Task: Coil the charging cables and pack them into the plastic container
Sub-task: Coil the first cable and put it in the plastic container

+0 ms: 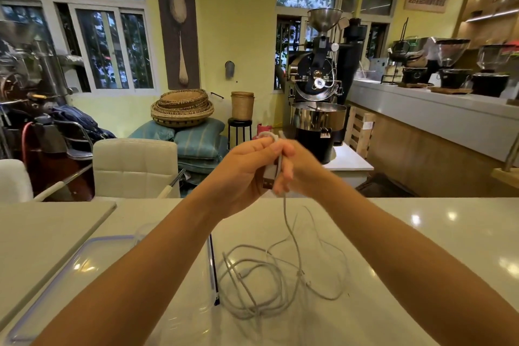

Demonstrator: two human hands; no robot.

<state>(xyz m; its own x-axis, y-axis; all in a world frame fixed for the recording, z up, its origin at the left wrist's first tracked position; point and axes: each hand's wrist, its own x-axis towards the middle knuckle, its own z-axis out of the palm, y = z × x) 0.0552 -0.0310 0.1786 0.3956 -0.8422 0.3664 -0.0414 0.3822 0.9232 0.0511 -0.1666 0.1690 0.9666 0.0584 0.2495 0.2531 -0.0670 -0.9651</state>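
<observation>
White cable (pixel 284 211) gripped by left hand (pixel 244 174), right hand (pixel 299 167), tangle (pixel 254 313) on table (pixel 407 247)

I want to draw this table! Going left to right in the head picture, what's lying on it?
flat pale board → clear plastic container → loose white cables

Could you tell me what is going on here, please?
A person holds a white charging cable up with both hands: the left hand grips the USB end, the right hand pinches the cord beside it. Its tail hangs into a loose tangle of cables on the table. The plastic container sits at left.
</observation>
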